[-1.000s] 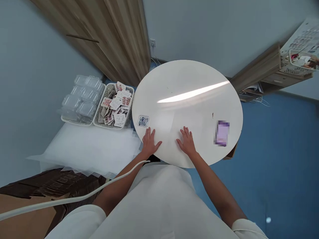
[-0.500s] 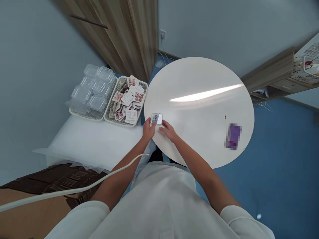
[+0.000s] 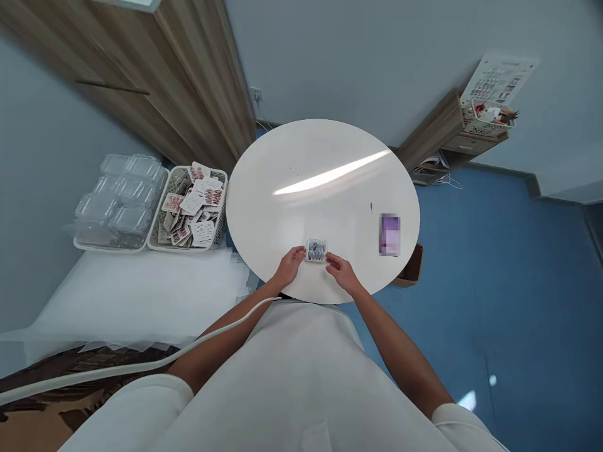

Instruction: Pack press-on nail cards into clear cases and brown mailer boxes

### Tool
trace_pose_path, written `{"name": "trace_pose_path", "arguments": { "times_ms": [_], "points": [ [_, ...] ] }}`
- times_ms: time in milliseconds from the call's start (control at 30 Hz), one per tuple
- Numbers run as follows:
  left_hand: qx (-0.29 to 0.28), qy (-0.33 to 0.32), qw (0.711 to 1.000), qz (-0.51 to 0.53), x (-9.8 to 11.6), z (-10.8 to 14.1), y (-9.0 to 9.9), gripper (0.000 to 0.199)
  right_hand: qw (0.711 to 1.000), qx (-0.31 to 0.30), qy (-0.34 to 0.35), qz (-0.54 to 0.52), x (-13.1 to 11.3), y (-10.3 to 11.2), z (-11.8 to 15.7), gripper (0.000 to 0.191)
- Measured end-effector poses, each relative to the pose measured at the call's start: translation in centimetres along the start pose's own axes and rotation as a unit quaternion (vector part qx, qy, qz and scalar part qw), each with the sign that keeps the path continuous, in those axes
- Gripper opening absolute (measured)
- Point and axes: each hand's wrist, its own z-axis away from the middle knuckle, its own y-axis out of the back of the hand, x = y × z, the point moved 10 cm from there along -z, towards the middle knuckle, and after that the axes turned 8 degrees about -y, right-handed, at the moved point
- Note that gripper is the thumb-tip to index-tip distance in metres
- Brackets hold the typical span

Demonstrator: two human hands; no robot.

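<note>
A small clear plastic box of press-on nails (image 3: 316, 250) is at the near side of the round white table (image 3: 348, 150). Rows of blue-grey nails show through its top. At the box's left edge, my left hand (image 3: 290, 266) has its thumb and fingers closed on it. My right hand (image 3: 342, 272) grips the opposite edge with bent fingertips. Whether the box rests on the table or is slightly raised, I cannot tell.
Left of the table stand a basket of printed cards (image 3: 191, 205) and a tray of clear plastic boxes (image 3: 120, 198). A pixelated purple item (image 3: 390, 235) lies on the table's right side. A white cable (image 3: 155, 359) crosses my left arm. A cardboard box (image 3: 411, 267) sits on the floor.
My view and body have shifted to the right along the table. Both hands moved with the nail box, which now sits more level before me, with its nails showing more clearly.
</note>
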Motion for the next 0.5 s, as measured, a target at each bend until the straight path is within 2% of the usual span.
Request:
{"name": "trace_pose_path", "arguments": {
  "times_ms": [67,167,333,500],
  "points": [
    [-0.029,0.01,1.0,-0.005,-0.2,0.4,-2.4,0.04,1.0,0.002,-0.007,-0.007,1.8,1.9,0.9,0.042],
    [-0.042,0.016,0.998,-0.037,-0.5,0.9,-4.2,0.041,1.0,-0.001,-0.007,-0.003,3.6,3.2,1.8,0.04],
    [-0.012,0.037,0.995,-0.097,-1.6,2.3,-4.8,0.04,0.999,-0.03,0.033,0.029,4.1,2.8,2.0,0.037],
    [0.027,0.034,0.989,-0.139,-1.7,3.7,-5.0,0.039,0.993,-0.038,0.073,0.084,4.3,2.5,2.0,0.037]
  ]
}}
